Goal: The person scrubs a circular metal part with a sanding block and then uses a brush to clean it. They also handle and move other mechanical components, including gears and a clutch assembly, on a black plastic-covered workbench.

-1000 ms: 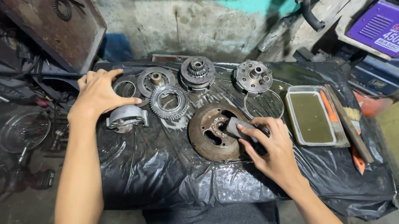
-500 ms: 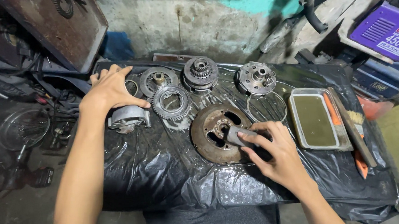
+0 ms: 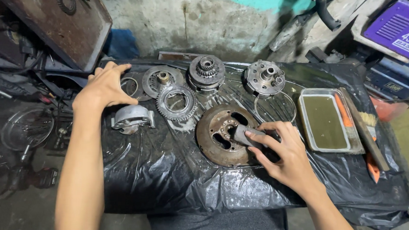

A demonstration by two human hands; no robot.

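- Rubbing at a workshop bench: right hand (image 3: 286, 156) closed around a small grey block (image 3: 246, 135), thumb and fingers pinching its sides, one end pressed onto the rusty slotted disc (image 3: 214, 146).
- Lying flat near the middle of the wet black plastic sheet (image 3: 164, 173), just in front of the toothed ring gear (image 3: 176, 102) and left of the tray of greenish liquid (image 3: 301, 116).
- Left hand (image 3: 104, 87) holding nothing, fingers spread wide, palm down at the sheet's far left corner, fingertips beside a thin steel ring (image 3: 130, 87) and behind a grey cast-metal part (image 3: 132, 118).
- Judged from this: best to lay the block's face flush on the disc rather than on an edge, and to press evenly, since slick plastic under a loose disc looks likely to let it skate.
- Worth steadying the disc rim with the free hand; braced well apart from it, as now, does nothing to stop it turning.
- Advisable to work around the slots and the central hub holes, not across them, so the block does not catch.
- Close at hand for wetting or clearing grit: an orange-handled brush (image 3: 343, 110) and a wooden paintbrush (image 3: 365, 125) at the tray's right edge.
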